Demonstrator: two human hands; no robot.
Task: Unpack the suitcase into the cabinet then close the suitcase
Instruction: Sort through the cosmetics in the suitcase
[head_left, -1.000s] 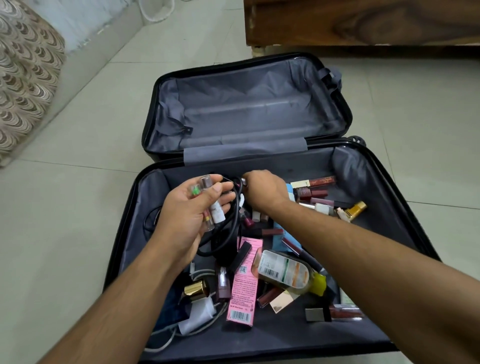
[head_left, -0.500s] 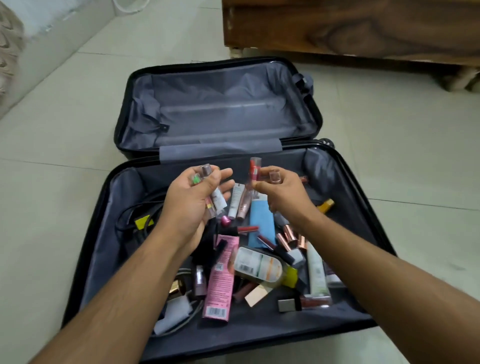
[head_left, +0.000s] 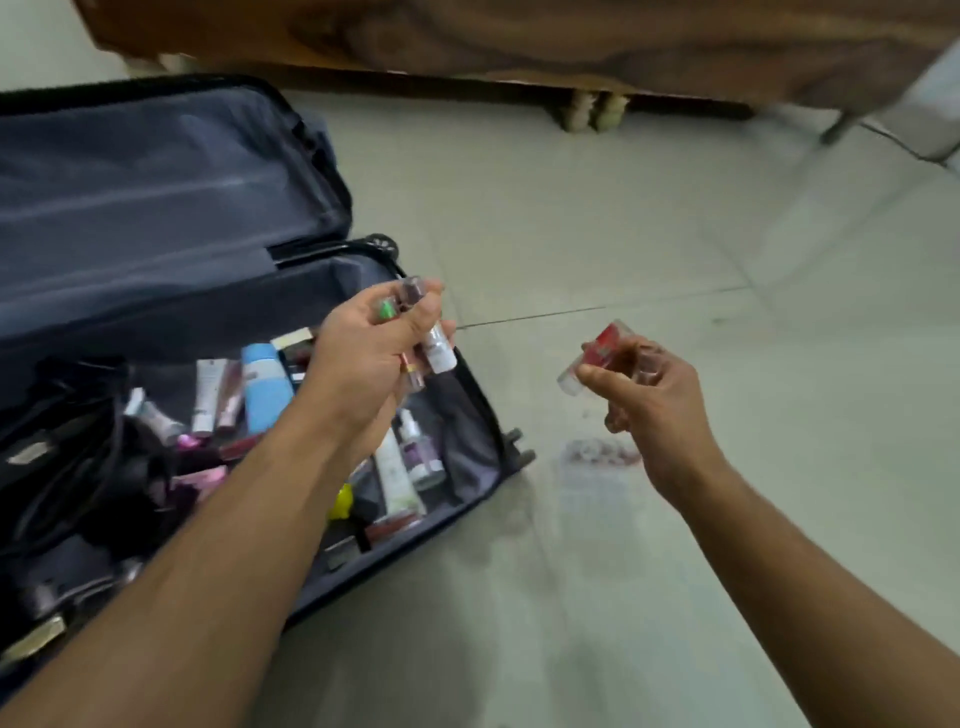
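Both hands lift small cosmetics clear of the suitcase and swing right, away from it.

Half a second ago the hands worked over the open suitcase (head_left: 322, 291); now the view has turned right. The left hand (head_left: 374, 348) hangs over the case's right edge, fingers curled round a bundle of small tubes (head_left: 434, 343), and the right hand (head_left: 639, 384) is out over the floor tiles (head_left: 675, 218), pinching a red-capped clear tube (head_left: 597, 353). Many cosmetics (head_left: 260, 389) lie in the case, so unpacking looks far from done. The wooden furniture (head_left: 519, 41) beyond may be the cabinet; I cannot tell.
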